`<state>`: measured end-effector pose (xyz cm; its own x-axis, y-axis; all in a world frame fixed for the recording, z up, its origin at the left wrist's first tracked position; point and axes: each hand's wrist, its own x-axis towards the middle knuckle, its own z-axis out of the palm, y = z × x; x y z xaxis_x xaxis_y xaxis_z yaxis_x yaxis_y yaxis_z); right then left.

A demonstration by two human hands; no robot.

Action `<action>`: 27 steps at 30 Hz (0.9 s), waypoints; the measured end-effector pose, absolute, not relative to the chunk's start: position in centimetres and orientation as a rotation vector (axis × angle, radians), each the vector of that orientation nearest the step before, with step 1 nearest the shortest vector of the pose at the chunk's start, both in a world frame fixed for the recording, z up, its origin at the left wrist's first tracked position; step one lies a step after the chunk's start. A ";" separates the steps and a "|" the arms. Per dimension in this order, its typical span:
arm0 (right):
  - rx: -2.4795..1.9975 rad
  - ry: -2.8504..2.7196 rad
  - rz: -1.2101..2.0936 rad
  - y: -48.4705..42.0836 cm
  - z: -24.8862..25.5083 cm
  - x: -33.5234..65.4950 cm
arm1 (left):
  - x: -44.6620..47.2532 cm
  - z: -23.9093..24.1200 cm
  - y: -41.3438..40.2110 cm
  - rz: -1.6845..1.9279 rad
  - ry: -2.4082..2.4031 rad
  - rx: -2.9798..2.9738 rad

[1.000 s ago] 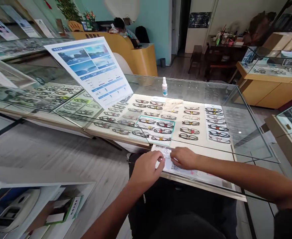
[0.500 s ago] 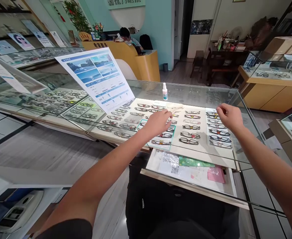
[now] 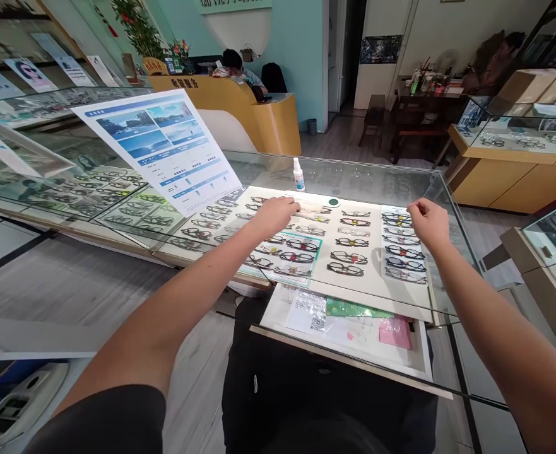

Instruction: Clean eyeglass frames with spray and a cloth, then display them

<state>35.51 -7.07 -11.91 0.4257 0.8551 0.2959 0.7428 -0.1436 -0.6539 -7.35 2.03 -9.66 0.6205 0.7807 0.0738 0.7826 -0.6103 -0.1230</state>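
Observation:
My left hand [image 3: 276,215] is over the glass display counter, fingers bent and close together, beside a pale, thin item [image 3: 310,206] that I cannot identify. To its right is a small dark-green round piece [image 3: 333,202]. A white spray bottle [image 3: 298,175] stands upright on the glass beyond the hand. My right hand [image 3: 429,224] is closed, thumb against fingers, above the right end of the counter; what it pinches, if anything, is too small to make out. Below it, a column of eyeglasses [image 3: 404,251] lies under the glass.
An open drawer [image 3: 278,309] with papers, a green packet [image 3: 358,308] and a pink pad [image 3: 395,332] juts out before me. A printed sheet [image 3: 164,151] leans at the left. Beyond, a person [image 3: 233,60] sits behind a yellow desk [image 3: 278,123].
My left hand has moved left and away from me across the counter. The dark-green round piece now shows. My right hand stays closed near the right end. The view has shifted slightly.

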 end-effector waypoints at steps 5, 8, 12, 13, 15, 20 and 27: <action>-1.900 -1.325 0.212 -6.9 -12.1 35.2 | -14.7 -9.0 -0.4 0.094 -1.494 -2.588; -1.897 -1.317 0.250 -6.9 -12.2 34.7 | -18.4 -8.7 -2.0 0.141 -1.614 -2.511; -1.888 -1.300 0.192 -6.4 -12.5 36.1 | -19.9 -8.5 -5.3 -0.084 -1.563 -2.461; -1.898 -1.284 0.143 -6.3 -12.5 37.0 | -19.6 -8.4 -6.4 -0.173 -1.529 -2.470; -1.985 -1.181 0.045 -6.0 -12.7 39.3 | -18.3 -8.1 -9.1 -0.314 -1.459 -2.581; -2.194 -0.956 -0.002 -6.2 -13.3 44.5 | -13.4 -7.4 -15.0 -0.090 -1.346 -3.197; -2.194 -0.835 -0.007 -6.1 -14.7 45.3 | -8.8 -10.2 -13.9 0.557 -1.282 -3.368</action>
<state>45.34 -6.09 -14.73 0.7849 0.5631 0.2587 0.5675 -0.4858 -0.6648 -8.76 -13.88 -10.21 0.7244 0.5349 -0.4348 0.6828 -0.6434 0.3461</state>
